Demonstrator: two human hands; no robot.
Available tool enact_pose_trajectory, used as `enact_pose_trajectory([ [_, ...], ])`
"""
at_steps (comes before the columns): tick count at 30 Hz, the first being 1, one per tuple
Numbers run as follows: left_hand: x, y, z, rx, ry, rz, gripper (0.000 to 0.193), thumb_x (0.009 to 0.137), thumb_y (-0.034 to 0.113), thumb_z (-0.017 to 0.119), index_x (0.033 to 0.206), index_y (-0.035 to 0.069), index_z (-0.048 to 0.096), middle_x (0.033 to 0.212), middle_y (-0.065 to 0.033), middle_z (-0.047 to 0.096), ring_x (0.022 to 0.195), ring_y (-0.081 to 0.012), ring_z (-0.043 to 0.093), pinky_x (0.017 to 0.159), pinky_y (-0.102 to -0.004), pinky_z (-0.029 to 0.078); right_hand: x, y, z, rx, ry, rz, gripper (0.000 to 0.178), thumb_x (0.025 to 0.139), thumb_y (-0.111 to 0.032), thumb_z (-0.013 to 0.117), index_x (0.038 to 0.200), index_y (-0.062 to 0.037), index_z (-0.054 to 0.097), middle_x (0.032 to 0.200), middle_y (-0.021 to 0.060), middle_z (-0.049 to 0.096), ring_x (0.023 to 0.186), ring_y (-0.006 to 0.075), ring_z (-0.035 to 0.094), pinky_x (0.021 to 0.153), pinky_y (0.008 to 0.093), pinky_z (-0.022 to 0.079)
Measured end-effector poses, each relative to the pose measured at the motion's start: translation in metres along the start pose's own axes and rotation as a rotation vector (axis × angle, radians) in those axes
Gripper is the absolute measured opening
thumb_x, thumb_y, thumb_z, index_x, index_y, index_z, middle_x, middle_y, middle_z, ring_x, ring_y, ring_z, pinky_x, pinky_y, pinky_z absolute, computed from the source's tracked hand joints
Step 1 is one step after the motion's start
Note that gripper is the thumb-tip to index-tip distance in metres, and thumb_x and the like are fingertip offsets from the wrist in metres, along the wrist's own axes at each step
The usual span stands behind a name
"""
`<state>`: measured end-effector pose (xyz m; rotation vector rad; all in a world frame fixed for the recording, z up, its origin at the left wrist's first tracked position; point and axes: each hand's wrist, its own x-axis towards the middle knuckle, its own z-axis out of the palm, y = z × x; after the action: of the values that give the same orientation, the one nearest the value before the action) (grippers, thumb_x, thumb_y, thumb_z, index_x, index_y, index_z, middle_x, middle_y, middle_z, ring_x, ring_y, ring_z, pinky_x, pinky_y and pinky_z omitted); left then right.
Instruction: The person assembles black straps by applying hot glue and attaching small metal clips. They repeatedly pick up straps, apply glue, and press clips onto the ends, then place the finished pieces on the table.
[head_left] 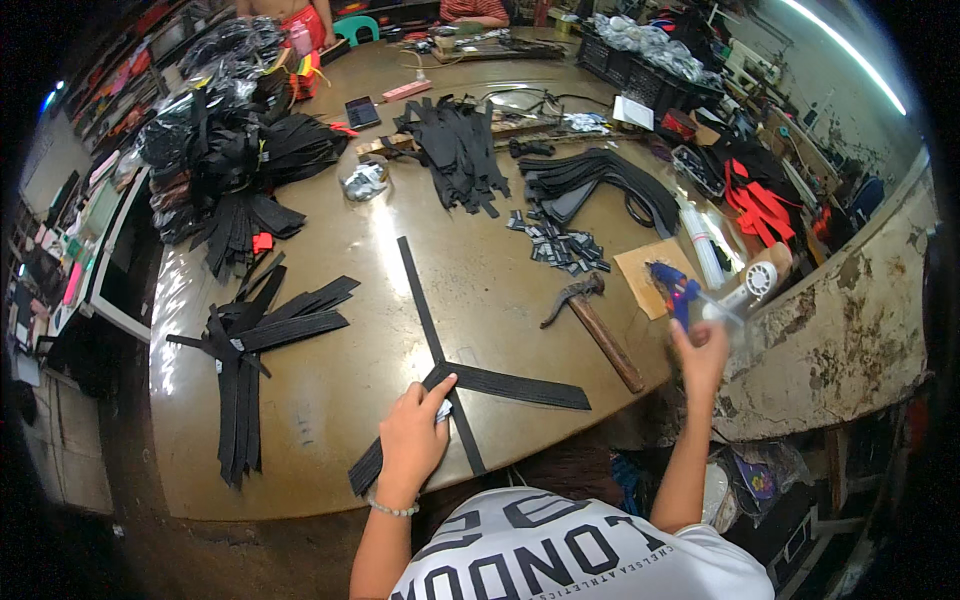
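Note:
A Y-shaped piece of black webbing strap (520, 386) lies near the table's front edge, with a thin black strip (415, 290) running lengthwise beneath its joint. My left hand (408, 440) holds the webbing at that joint, index finger pressed on it and a small white tag (444, 410) beside the thumb. Off to the right, my right hand (703, 358) is closed around the handle of a blue glue gun (683, 296). The gun's front end is over a tan square board (640, 272).
A wooden-handled hammer (605, 340) lies left of the board. Small black-and-grey pieces (560, 245), strap bundles (455, 150) and clear glue sticks (703, 245) sit farther back. Joined straps (240, 370) lie at left. A white fan (757, 282) stands at right. Other people are at the far side.

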<state>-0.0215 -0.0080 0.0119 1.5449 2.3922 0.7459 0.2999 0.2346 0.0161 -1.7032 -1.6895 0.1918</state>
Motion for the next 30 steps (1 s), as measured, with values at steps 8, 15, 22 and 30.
enact_pose_trajectory([
  [8,-0.003,-0.01,0.008,-0.147,0.159,0.018,0.048,0.075,0.008,0.07,0.122,0.013,0.062,0.088,-0.0125,0.059,0.082,-0.0325,0.061,0.072,-0.0414,0.05,0.06,-0.025,0.045,-0.113,-0.226,0.002,0.05,0.088,-0.026,0.073,0.119,0.0063,0.052,0.101,0.0124,0.066,0.086,0.0222,0.065,0.078,0.039,0.055],
  [15,-0.005,-0.02,0.017,-0.191,0.187,0.022,0.05,0.073,0.008,0.072,0.121,0.007,0.061,0.089,-0.0154,0.06,0.085,-0.0355,0.061,0.075,-0.0426,0.05,-0.023,-0.162,0.022,0.603,-0.758,-0.524,0.046,0.09,-0.035,0.07,0.119,-0.0064,0.048,0.096,0.0145,0.07,0.083,0.0264,0.07,0.074,0.0393,0.054],
  [22,-0.006,-0.018,0.015,-0.218,0.218,-0.006,0.039,0.077,0.011,0.071,0.115,0.007,0.065,0.087,-0.0165,0.06,0.081,-0.0355,0.061,0.073,-0.042,0.049,-0.051,-0.194,0.062,0.454,-0.993,-0.699,0.052,0.087,-0.038,0.071,0.114,0.0016,0.051,0.083,0.0212,0.069,0.08,0.0386,0.07,0.071,0.043,0.054],
  [30,-0.003,-0.016,0.013,-0.228,0.197,-0.035,0.037,0.079,0.012,0.07,0.115,0.007,0.065,0.088,-0.0173,0.061,0.083,-0.037,0.061,0.073,-0.0433,0.049,-0.053,-0.194,0.069,0.318,-1.033,-0.711,0.052,0.088,-0.041,0.068,0.112,0.0003,0.049,0.076,0.0246,0.066,0.072,0.0426,0.067,0.065,0.047,0.052],
])
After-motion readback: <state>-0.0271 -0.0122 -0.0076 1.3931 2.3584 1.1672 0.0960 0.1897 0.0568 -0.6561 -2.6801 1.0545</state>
